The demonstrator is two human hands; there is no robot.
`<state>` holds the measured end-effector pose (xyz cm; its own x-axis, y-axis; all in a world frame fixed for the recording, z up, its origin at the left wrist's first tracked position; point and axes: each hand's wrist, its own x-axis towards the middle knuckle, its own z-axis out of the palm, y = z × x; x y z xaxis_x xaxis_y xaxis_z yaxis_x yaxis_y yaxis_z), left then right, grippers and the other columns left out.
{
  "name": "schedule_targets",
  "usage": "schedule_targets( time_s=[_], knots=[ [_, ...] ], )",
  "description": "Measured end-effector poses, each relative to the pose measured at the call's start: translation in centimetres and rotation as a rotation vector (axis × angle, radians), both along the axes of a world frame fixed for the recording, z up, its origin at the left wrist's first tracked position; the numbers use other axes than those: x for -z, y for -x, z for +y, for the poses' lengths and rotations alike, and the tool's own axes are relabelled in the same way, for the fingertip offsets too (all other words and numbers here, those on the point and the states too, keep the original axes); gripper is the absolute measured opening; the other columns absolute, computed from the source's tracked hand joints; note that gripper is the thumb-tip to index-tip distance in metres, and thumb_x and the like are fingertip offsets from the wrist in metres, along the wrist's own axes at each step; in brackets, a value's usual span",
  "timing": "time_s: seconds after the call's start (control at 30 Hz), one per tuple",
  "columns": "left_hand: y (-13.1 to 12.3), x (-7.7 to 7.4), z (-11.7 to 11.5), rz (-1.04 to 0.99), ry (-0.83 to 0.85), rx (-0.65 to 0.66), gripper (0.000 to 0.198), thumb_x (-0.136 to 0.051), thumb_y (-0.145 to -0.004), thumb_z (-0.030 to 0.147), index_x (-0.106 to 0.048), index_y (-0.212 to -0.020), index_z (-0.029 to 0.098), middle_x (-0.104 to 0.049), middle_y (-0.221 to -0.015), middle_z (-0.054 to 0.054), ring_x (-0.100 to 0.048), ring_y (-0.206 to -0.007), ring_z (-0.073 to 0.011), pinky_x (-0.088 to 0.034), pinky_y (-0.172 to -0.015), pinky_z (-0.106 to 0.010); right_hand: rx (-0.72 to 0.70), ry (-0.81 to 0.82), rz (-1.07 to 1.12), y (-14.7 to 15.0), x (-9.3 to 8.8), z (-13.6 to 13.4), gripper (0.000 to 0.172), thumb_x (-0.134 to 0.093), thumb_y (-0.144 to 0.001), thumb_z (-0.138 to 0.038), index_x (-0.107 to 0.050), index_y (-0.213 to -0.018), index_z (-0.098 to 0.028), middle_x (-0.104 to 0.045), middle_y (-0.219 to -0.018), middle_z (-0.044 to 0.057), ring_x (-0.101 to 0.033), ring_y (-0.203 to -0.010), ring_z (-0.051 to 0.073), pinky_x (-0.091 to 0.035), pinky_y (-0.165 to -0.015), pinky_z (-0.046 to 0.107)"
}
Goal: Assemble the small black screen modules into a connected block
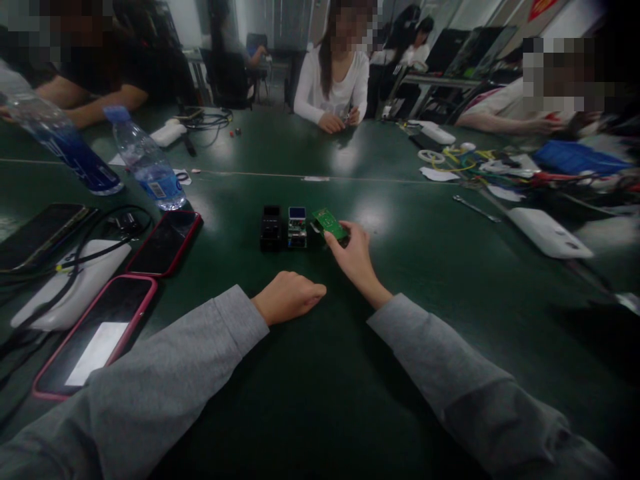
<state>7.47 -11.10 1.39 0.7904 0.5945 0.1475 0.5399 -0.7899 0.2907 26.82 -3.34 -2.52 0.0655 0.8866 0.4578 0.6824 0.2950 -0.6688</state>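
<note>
My right hand (356, 253) grips a green circuit board (329, 225) by its near right edge, thumb on the face towards me and fingers behind. The board is tilted, its lower side partly hidden. My left hand (291, 297) rests as a closed fist on the dark green table (320, 387), with nothing visible in it. Just left of the held board stands a small electronic module (297, 228) with a little screen at its top. Beside that module is a black plastic housing (271, 228).
Two phones (165, 243) (100, 333), a white power bank (75, 287), cables and two water bottles (150, 163) (65, 140) crowd the left. To the right lie a wrench (476, 208), a white device (550, 232), tangled wires and a blue bag (580, 159). Several people sit around.
</note>
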Motion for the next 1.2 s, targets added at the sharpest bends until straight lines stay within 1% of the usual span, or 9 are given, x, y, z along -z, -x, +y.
schedule_targets(
  time_s=[0.13, 0.27, 0.4, 0.53, 0.8, 0.93, 1.03, 1.1, 1.2],
  knots=[
    [0.0, 0.0, 0.0, -0.003, 0.011, -0.002, 0.023, -0.045, -0.089, 0.011, -0.054, -0.069, 0.017, -0.051, -0.060, 0.005, -0.044, -0.052, -0.0085, -0.032, -0.051, -0.024, 0.011, 0.003, -0.005, -0.1, 0.1, 0.1, 0.039, -0.054, -0.087, -0.045, -0.058, -0.114, -0.018, -0.061, -0.113, 0.016, -0.049, -0.110, 0.033, -0.041, -0.098, 0.054],
    [0.0, -0.1, 0.0, 0.013, 0.024, -0.007, 0.021, -0.047, -0.089, 0.011, -0.054, -0.070, 0.018, -0.052, -0.061, 0.005, -0.046, -0.054, -0.0090, -0.032, -0.052, -0.024, 0.026, 0.001, 0.025, -0.1, 0.0, 0.0, 0.045, -0.055, -0.086, -0.043, -0.056, -0.122, -0.015, -0.059, -0.118, 0.018, -0.049, -0.113, 0.034, -0.043, -0.098, 0.053],
    [0.0, 0.0, 0.0, 0.012, 0.032, 0.000, 0.022, -0.046, -0.090, 0.011, -0.054, -0.071, 0.017, -0.053, -0.061, 0.005, -0.045, -0.053, -0.0088, -0.031, -0.052, -0.023, -0.080, -0.076, -0.069, -0.1, -0.7, 0.3, 0.052, -0.059, -0.087, -0.041, -0.051, -0.132, -0.015, -0.056, -0.127, 0.017, -0.048, -0.120, 0.033, -0.040, -0.104, 0.053],
    [0.0, 0.1, 0.1, 0.000, 0.016, -0.003, 0.021, -0.046, -0.090, 0.011, -0.053, -0.071, 0.018, -0.053, -0.061, 0.005, -0.045, -0.054, -0.0093, -0.029, -0.052, -0.024, -0.191, -0.090, -0.150, -0.6, -1.1, 1.2, 0.049, -0.061, -0.089, -0.039, -0.052, -0.134, -0.020, -0.058, -0.128, 0.013, -0.052, -0.119, 0.031, -0.042, -0.103, 0.052],
    [0.0, -0.2, 0.0, 0.024, 0.021, -0.014, 0.019, -0.049, -0.089, 0.011, -0.054, -0.072, 0.018, -0.055, -0.063, 0.004, -0.049, -0.056, -0.0097, -0.030, -0.053, -0.024, -0.215, -0.049, -0.189, -2.8, -1.1, 1.0, 0.044, -0.056, -0.092, -0.034, -0.055, -0.134, -0.020, -0.062, -0.126, 0.012, -0.060, -0.114, 0.030, -0.049, -0.097, 0.050],
    [0.1, -0.1, 0.1, 0.025, 0.017, -0.009, 0.020, -0.048, -0.090, 0.011, -0.055, -0.073, 0.017, -0.055, -0.063, 0.004, -0.048, -0.056, -0.0093, -0.032, -0.054, -0.023, -0.213, -0.049, -0.242, -6.4, -1.6, -0.1, 0.045, -0.056, -0.093, -0.043, -0.056, -0.132, -0.022, -0.063, -0.124, 0.012, -0.061, -0.113, 0.031, -0.049, -0.098, 0.050],
    [0.2, 0.0, 0.1, 0.016, 0.040, 0.001, 0.019, -0.047, -0.092, 0.012, -0.056, -0.075, 0.017, -0.055, -0.065, 0.004, -0.049, -0.057, -0.0091, -0.035, -0.056, -0.023, -0.147, -0.007, -0.265, -10.7, -1.8, -1.6, 0.050, -0.055, -0.091, -0.053, -0.057, -0.132, -0.024, -0.064, -0.123, 0.011, -0.063, -0.108, 0.031, -0.049, -0.095, 0.050],
    [0.2, 0.0, 0.0, 0.014, 0.051, 0.000, 0.020, -0.047, -0.092, 0.013, -0.056, -0.075, 0.017, -0.055, -0.065, 0.004, -0.049, -0.058, -0.0091, -0.036, -0.056, -0.023, -0.056, 0.047, -0.294, -14.6, -1.7, -2.8, 0.056, -0.054, -0.090, -0.059, -0.057, -0.133, -0.024, -0.065, -0.121, 0.013, -0.064, -0.105, 0.032, -0.050, -0.092, 0.048],
    [0.2, 0.0, 0.0, 0.003, 0.044, -0.001, 0.021, -0.046, -0.093, 0.012, -0.055, -0.075, 0.017, -0.055, -0.065, 0.004, -0.048, -0.057, -0.0089, -0.037, -0.057, -0.023, 0.199, 0.125, -0.367, -21.6, -1.6, -4.9, 0.068, -0.056, -0.086, -0.066, -0.055, -0.137, -0.021, -0.065, -0.119, 0.019, -0.064, -0.102, 0.034, -0.050, -0.085, 0.046]
  ],
)
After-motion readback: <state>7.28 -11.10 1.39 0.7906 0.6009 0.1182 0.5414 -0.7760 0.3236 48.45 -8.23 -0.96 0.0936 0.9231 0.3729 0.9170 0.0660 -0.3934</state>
